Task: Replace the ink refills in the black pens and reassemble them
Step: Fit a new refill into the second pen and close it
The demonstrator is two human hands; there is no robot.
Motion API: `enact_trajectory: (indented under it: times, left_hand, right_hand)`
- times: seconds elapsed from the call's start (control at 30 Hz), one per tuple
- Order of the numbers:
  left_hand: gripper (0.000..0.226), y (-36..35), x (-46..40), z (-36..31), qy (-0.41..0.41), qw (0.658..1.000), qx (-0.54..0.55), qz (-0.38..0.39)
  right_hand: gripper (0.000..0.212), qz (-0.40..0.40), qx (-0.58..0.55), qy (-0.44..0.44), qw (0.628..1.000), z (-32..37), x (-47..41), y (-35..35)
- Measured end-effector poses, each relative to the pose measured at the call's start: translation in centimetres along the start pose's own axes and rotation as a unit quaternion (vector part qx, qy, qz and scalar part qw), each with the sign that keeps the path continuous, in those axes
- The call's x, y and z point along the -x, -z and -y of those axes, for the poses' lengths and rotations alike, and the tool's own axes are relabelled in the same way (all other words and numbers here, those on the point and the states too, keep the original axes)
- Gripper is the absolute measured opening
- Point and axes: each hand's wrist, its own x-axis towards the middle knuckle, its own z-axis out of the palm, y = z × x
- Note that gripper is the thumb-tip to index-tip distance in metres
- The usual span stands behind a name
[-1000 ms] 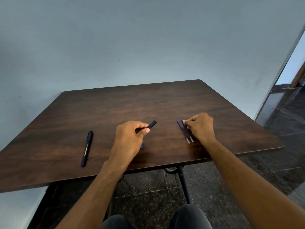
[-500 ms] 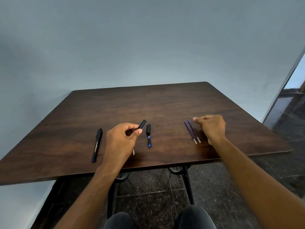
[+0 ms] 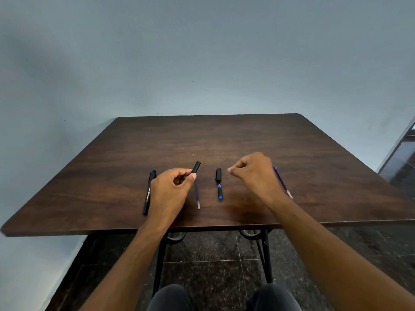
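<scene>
On the table [image 3: 224, 140], left to right: an assembled black pen [image 3: 148, 192] lying lengthwise; the left hand [image 3: 171, 190] pinching a black barrel [image 3: 196, 167] angled away; a used refill [image 3: 197, 194]; cap and blue-tipped section [image 3: 219, 184]; the right hand [image 3: 254, 173], loosely curled, empty, partly hiding fresh refills [image 3: 282, 182].

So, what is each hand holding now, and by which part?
The left hand pinches the black pen barrel near its lower end. The right hand is closed; whether it holds anything cannot be told.
</scene>
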Motion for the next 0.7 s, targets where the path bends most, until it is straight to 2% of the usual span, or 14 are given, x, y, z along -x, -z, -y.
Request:
enact_trajectory:
  times: [0.1, 0.27, 0.37, 0.5, 0.6, 0.7]
  left_hand:
    - [0.021, -0.1, -0.3, 0.6, 0.022, 0.999, 0.042, -0.006]
    - [0.011, -0.1, -0.5, 1.5, 0.121, 0.971, 0.203, -0.031]
    - [0.012, -0.1, -0.3, 1.7, 0.097, 0.977, 0.189, -0.015]
    - [0.014, 0.0, -0.2, 1.9, 0.077, 0.983, 0.168, 0.005]
    - [0.015, -0.1, -0.3, 2.2, 0.08, 0.982, 0.168, 0.017]
    - [0.017, -0.2, -0.3, 2.4, 0.076, 0.984, 0.16, 0.028]
  right_hand:
    - [0.016, 0.072, 0.036, 0.005, 0.997, 2.9, 0.2, -2.4]
    - [0.027, 0.106, 0.124, 0.004, 0.987, 5.7, 0.3, -5.6]
    - [0.03, 0.137, 0.176, -0.026, 0.974, 6.4, 0.6, -6.6]
    - [0.022, 0.133, 0.186, -0.05, 0.972, 7.1, 0.3, -7.3]
    - [0.032, 0.134, 0.186, -0.061, 0.971, 7.4, -0.1, -7.2]
    - [0.034, 0.137, 0.189, -0.061, 0.971, 7.5, -0.3, -7.2]
